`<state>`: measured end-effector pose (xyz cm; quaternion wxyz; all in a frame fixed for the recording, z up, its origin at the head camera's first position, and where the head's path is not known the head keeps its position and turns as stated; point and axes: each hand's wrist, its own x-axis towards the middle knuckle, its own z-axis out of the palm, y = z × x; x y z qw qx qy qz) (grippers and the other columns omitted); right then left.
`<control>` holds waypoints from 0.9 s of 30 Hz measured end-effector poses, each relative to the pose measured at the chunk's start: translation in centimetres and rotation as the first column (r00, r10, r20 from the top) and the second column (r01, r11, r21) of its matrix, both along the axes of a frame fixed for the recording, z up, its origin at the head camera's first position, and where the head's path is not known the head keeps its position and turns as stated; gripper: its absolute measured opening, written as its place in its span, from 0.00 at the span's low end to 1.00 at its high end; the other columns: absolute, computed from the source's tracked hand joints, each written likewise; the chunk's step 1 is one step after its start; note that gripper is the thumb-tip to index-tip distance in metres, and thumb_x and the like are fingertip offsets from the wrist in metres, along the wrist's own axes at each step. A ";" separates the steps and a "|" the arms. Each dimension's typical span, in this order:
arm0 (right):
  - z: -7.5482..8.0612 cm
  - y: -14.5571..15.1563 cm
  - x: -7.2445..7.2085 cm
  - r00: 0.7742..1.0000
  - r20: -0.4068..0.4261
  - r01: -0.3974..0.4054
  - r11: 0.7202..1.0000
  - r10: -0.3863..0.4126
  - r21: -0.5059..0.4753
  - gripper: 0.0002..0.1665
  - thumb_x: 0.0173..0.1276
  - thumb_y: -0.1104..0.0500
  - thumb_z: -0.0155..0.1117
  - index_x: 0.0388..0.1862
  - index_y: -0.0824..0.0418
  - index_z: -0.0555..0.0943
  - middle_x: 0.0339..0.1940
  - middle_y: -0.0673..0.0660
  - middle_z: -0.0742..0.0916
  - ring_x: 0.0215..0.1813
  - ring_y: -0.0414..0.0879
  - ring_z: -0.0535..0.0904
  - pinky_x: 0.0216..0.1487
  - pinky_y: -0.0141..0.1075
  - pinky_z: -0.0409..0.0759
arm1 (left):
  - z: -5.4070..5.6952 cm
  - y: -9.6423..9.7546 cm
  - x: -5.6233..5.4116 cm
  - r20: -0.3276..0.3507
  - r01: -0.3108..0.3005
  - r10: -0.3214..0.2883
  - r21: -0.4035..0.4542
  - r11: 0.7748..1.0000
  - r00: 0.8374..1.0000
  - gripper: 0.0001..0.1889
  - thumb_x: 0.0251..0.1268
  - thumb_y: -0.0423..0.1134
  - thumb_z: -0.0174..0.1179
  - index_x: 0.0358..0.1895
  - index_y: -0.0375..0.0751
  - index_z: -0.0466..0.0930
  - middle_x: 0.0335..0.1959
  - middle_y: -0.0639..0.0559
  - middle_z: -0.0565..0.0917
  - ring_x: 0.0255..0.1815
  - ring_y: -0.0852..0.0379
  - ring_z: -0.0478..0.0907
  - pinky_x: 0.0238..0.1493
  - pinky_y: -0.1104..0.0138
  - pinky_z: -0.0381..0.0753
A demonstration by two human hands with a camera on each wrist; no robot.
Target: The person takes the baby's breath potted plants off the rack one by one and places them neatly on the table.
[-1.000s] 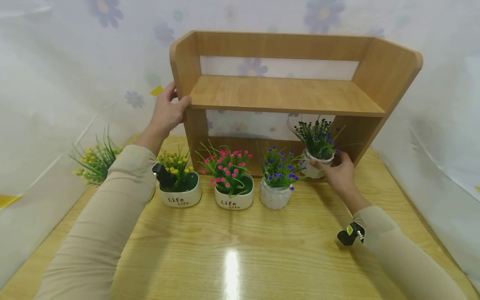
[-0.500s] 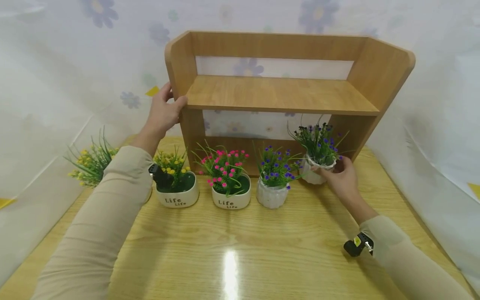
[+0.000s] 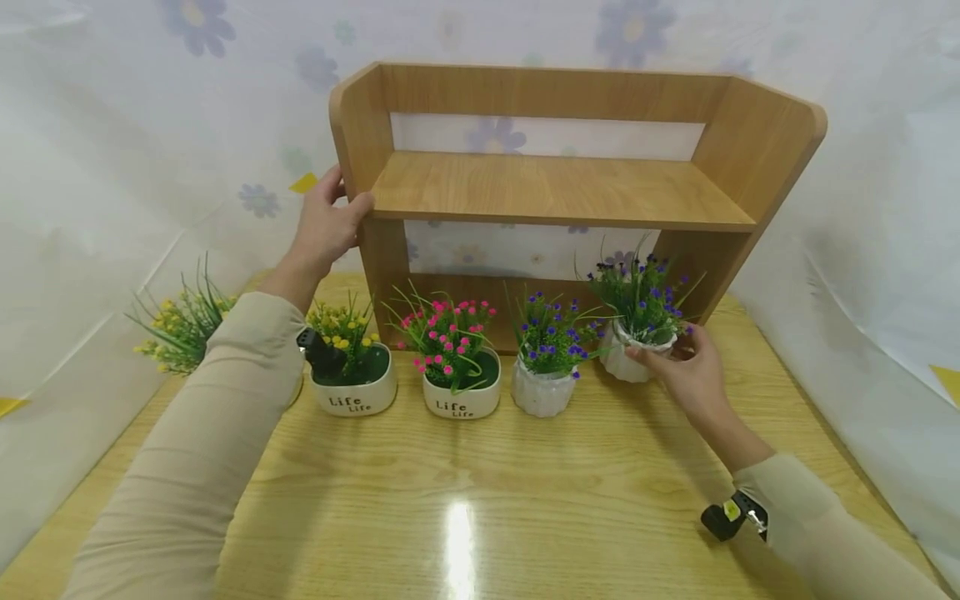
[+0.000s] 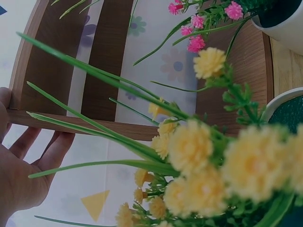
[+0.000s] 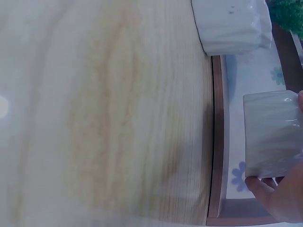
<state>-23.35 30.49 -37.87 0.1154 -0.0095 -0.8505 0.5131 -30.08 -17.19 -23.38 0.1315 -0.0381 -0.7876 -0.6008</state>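
Note:
My left hand (image 3: 324, 225) grips the left side panel of a two-tier wooden shelf (image 3: 555, 187), thumb at the front edge and fingers behind. In the left wrist view, that hand (image 4: 23, 175) is partly behind yellow flowers (image 4: 194, 146). My right hand (image 3: 693, 371) holds a white fluted flowerpot (image 3: 630, 358) of purple flowers by its side, just in front of the shelf's lower right. The right wrist view shows this pot (image 5: 272, 135) lifted off the table. A similar white pot of purple flowers (image 3: 543, 387) stands to its left.
On the wooden table (image 3: 375, 508), a cream "Life" pot with pink flowers (image 3: 461, 398) and one with yellow flowers (image 3: 356, 396) line the shelf's front. Another yellow-flowered plant (image 3: 180, 329) is partly behind my left sleeve. White flower-patterned cloth (image 3: 285, 83) surrounds the table.
My right hand has drawn the white flowerpot forward and slightly right, away from the shelf's lower compartment. The left hand keeps its grip on the shelf. The head view has shifted slightly.

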 end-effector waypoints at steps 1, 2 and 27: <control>0.0 0.0 0.2 1.000 0.004 0.001 1.000 -0.001 0.002 0.47 0.61 0.44 0.77 0.70 0.62 0.65 0.52 0.56 0.75 0.46 0.45 0.74 0.34 0.27 0.80 | 0.0 0.0 0.0 -0.001 -0.001 0.001 -0.001 1.000 1.000 0.31 0.74 0.43 0.53 0.78 0.63 0.60 0.69 0.42 0.67 0.68 0.40 0.70 0.59 0.42 0.77; 0.1 0.0 0.4 1.000 0.007 -0.001 1.000 0.001 0.000 0.47 0.61 0.44 0.77 0.70 0.63 0.65 0.53 0.57 0.75 0.48 0.46 0.74 0.35 0.26 0.80 | 0.0 0.0 0.0 -0.001 -0.001 0.001 -0.001 1.000 1.000 0.31 0.74 0.43 0.53 0.78 0.63 0.60 0.69 0.42 0.67 0.68 0.40 0.70 0.59 0.42 0.77; -1.0 1.9 3.8 0.998 0.066 -0.009 0.999 0.006 0.053 0.47 0.62 0.46 0.77 0.71 0.65 0.65 0.67 0.64 0.71 0.65 0.63 0.69 0.39 0.25 0.80 | -0.2 0.2 -0.1 -0.012 0.011 -0.011 0.002 1.000 1.000 0.31 0.74 0.44 0.53 0.78 0.62 0.59 0.69 0.42 0.67 0.68 0.39 0.69 0.58 0.42 0.78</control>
